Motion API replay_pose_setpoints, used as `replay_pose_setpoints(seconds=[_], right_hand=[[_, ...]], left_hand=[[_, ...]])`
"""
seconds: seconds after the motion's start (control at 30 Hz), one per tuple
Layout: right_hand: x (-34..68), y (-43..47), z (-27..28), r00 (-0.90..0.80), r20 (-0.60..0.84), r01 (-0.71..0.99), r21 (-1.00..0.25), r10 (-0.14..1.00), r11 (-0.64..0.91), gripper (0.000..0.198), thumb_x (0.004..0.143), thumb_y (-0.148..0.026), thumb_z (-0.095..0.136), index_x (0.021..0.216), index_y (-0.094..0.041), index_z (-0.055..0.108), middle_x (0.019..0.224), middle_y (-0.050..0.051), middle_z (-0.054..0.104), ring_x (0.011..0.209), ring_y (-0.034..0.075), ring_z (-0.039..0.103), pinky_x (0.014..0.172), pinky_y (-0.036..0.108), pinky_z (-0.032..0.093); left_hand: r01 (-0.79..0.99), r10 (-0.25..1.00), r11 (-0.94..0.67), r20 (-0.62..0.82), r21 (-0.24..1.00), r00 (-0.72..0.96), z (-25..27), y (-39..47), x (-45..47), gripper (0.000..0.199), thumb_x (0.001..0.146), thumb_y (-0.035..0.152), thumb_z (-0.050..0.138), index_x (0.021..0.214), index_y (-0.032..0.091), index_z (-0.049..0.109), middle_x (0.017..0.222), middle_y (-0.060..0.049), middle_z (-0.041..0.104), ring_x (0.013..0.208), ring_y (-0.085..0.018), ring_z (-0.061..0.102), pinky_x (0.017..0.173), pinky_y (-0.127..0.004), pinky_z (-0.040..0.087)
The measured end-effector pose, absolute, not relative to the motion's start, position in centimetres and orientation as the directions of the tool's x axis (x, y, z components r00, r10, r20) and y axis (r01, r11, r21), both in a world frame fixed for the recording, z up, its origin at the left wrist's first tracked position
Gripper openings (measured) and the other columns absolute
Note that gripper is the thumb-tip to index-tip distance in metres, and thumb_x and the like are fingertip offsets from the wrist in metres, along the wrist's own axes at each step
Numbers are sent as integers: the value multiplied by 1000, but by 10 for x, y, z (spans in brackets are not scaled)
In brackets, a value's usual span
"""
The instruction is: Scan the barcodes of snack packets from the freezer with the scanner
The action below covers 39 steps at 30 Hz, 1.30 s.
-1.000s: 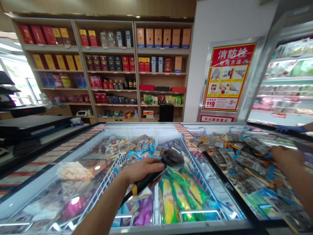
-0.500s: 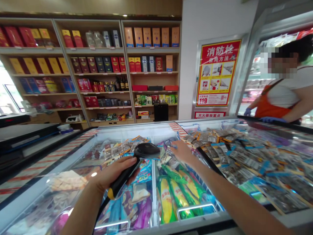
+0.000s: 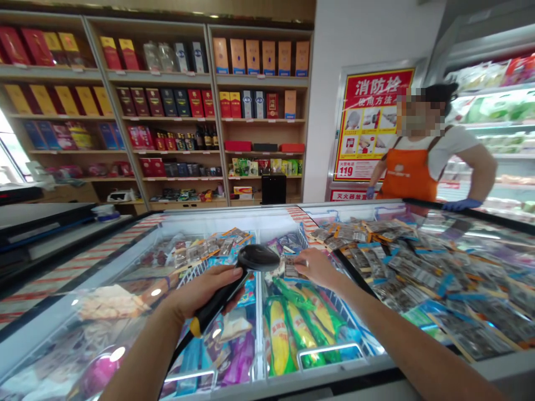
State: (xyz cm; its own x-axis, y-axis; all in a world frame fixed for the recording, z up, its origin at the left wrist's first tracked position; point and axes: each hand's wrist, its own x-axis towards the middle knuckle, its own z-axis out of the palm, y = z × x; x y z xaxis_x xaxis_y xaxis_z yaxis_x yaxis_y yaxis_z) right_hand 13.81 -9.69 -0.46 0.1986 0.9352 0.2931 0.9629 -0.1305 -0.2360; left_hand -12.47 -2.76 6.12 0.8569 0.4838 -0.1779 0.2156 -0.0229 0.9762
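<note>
A black handheld barcode scanner (image 3: 219, 298) with a yellow button-like end is gripped in my left hand (image 3: 207, 289), its head (image 3: 258, 258) pointing toward the freezer's middle. Fingers bent, my right hand (image 3: 318, 267) pinches the edge of a small brown-and-white packet (image 3: 292, 266), just right of the scanner head. Below it, corn-shaped ice creams in green-and-yellow wrappers (image 3: 298, 323) lie in a wire basket (image 3: 330, 352). Purple and blue packets (image 3: 240, 356) fill the compartment left of the white divider (image 3: 259, 328).
Grey packets with orange and blue edges (image 3: 422, 267) lie heaped on the right-hand glass lid. A person in an orange apron (image 3: 407, 172) and blue gloves stands beyond the freezer at the right. Shelves of boxed goods (image 3: 261, 106) line the back wall.
My right hand has drawn slightly closer with the packet between its fingers. The scanner has shifted a little right. The person in the apron has turned and straightened.
</note>
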Motion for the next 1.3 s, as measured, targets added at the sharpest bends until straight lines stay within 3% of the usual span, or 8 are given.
replay_pose_setpoints(seconds=[0.13,0.3,0.43,0.53,0.63,0.83,1.07,1.3], right_hand=[[145,-117,-5,460,314,887,-191,830,-420,56,65,-61,44,86,-13,62,90,16,59,89,29,51,72,36,37],[128,-116,-8,424,270,904,-171,864,-391,50,62,-58,49,79,-12,62,90,18,58,89,31,51,74,38,36],[133,-107,-12,439,236,818,-504,867,-276,28,59,-35,59,79,-15,58,86,9,59,85,23,53,70,30,38],[156,-111,-7,503,159,506,-851,849,-140,30,59,-26,57,88,-18,53,76,2,60,69,16,55,59,25,40],[187,-123,4,553,95,192,-981,828,-15,32,58,-26,60,88,-18,54,66,-1,58,60,13,54,53,23,41],[220,-128,9,735,-6,-175,-968,678,181,15,58,-23,59,70,-16,53,54,-2,54,46,10,50,45,21,40],[206,-112,-1,870,-45,-140,-977,492,158,8,66,-25,48,72,-19,46,51,-5,49,46,9,47,41,19,39],[205,-112,-5,880,-75,-170,-972,468,163,10,66,-26,47,74,-20,46,55,-4,49,50,10,49,43,21,41]], left_hand=[[240,450,-9,-210,971,868,58,-34,-115,38,69,48,51,81,12,50,60,-1,55,44,-8,48,44,-20,34],[228,431,-3,-204,974,879,56,-37,-109,39,67,48,53,80,11,50,60,-2,55,44,-8,48,43,-19,33],[195,427,39,-193,980,883,53,-35,-108,36,70,47,51,80,12,49,61,-2,55,44,-8,49,43,-19,34],[185,425,75,-199,980,883,57,-36,-105,38,67,48,53,79,12,48,60,-2,55,44,-9,49,42,-19,34],[181,398,70,-194,981,897,67,-39,-97,40,65,49,55,79,12,49,59,-2,55,44,-9,48,42,-20,33],[170,302,-28,-154,985,941,73,-51,-69,38,68,49,51,72,11,49,58,-2,53,44,-8,47,43,-19,32],[249,346,-35,-222,968,912,57,-64,-64,38,67,50,53,73,12,49,50,3,48,44,-6,42,43,-18,29],[229,303,-104,-189,968,934,59,-64,-71,38,70,51,48,70,13,46,49,2,47,44,-7,42,44,-19,28]])
